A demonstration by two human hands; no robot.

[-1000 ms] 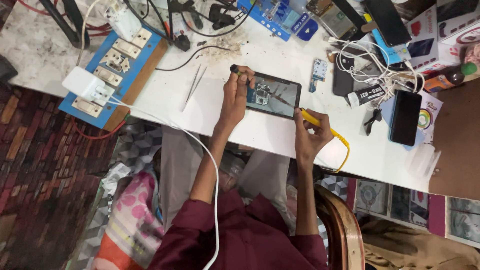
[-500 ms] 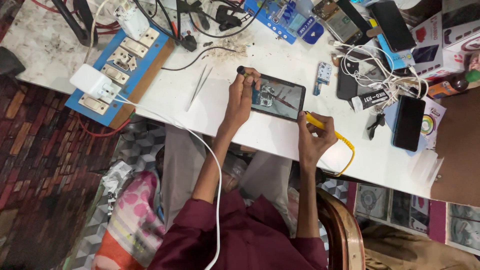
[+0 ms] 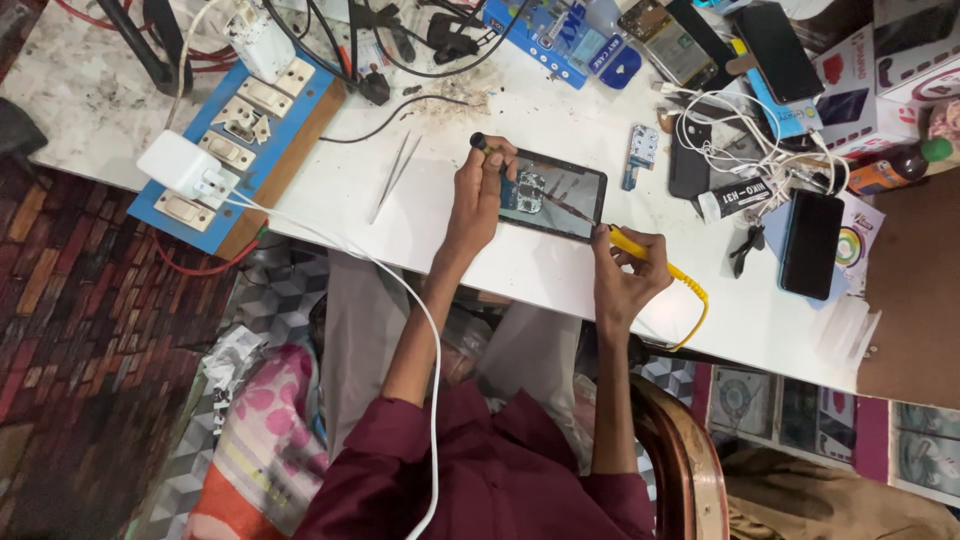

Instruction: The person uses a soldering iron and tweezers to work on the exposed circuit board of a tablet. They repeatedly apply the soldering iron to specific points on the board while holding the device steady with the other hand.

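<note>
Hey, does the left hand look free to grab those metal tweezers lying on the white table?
Probably not right away: the left hand is gripping a small dark-handled tool over the opened phone. The metal tweezers lie beside it, with nothing between.

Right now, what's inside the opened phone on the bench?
The phone shows exposed parts and a probe tip from the right hand. The left hand covers its left end.
</note>
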